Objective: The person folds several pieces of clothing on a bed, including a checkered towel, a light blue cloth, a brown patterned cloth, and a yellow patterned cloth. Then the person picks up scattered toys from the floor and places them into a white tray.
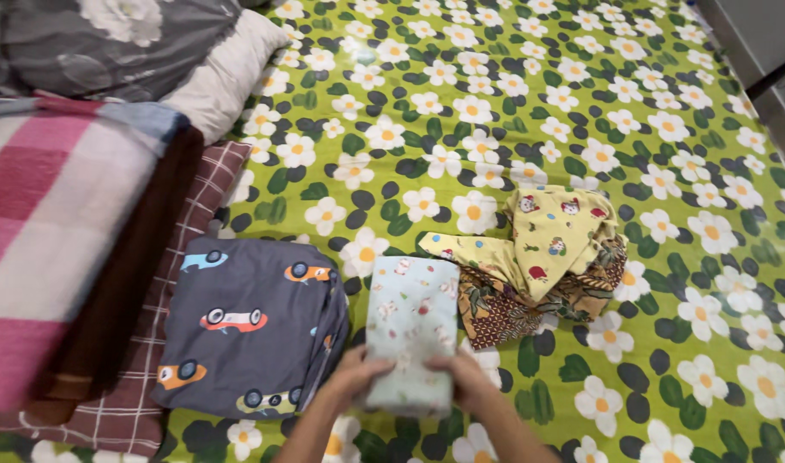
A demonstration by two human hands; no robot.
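Both hands (410, 377) on folded cloth (411, 330)

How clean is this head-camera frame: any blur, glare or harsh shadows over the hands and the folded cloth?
Head view: light is soft and even, with no glare on the green flowered sheet. The pale folded cloth is slightly soft but readable. The left hand and right hand look mildly blurred. Only faint shadows sit under the yellow garment; edges bend slightly.

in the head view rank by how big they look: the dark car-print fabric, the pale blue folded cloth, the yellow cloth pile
1. Dark car-print fabric, clearly largest.
2. Yellow cloth pile.
3. Pale blue folded cloth, partly covered by both hands; close to the pile, so this order is unsure.
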